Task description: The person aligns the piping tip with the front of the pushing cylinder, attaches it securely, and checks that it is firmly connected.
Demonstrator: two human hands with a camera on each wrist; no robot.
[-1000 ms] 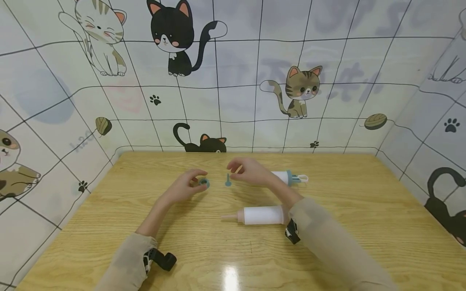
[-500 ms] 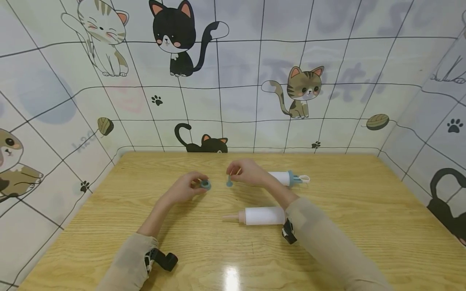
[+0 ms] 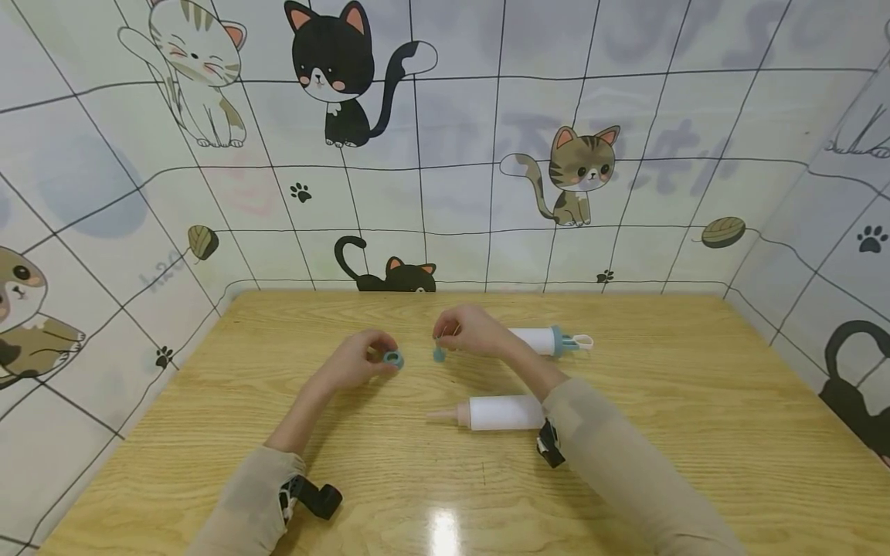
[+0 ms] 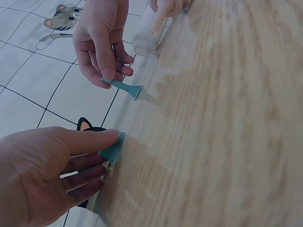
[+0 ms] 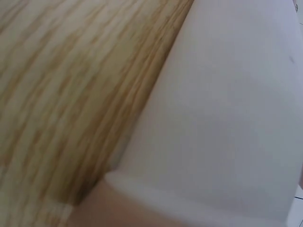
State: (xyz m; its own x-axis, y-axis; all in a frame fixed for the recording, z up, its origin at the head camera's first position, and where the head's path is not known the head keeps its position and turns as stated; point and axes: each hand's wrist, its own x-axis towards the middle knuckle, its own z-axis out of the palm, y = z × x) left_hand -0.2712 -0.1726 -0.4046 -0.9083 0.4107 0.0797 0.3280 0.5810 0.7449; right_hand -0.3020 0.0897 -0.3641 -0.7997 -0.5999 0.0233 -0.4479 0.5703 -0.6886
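Note:
My left hand point(image 3: 356, 360) pinches a small teal ring-shaped collar point(image 3: 394, 360) between thumb and fingers, its hollow opening showing in the head view. In the left wrist view the collar point(image 4: 112, 150) stands low at the tabletop. Just to the right, my right hand point(image 3: 471, 332) holds a teal nozzle point(image 4: 127, 88) by its thin end, thumb against fingers, with the flared base pointing down close over the wood. A white tube with a teal end and a pale loop handle point(image 3: 534, 340) lies behind the right wrist, its left end hidden.
Nearer on the wooden table point(image 3: 389, 479) lies a second white tube point(image 3: 504, 413) with a peach tapered nozzle point(image 3: 443, 415), its right end hidden by the right sleeve. That white tube point(image 5: 213, 109) fills most of the right wrist view. A cat-printed wall covering point(image 3: 459, 193) encloses the table.
The right fingers have come down onto the thin end of the teal nozzle and grip it. The left fingers have closed on the teal collar and turned it slightly, moving it a little right.

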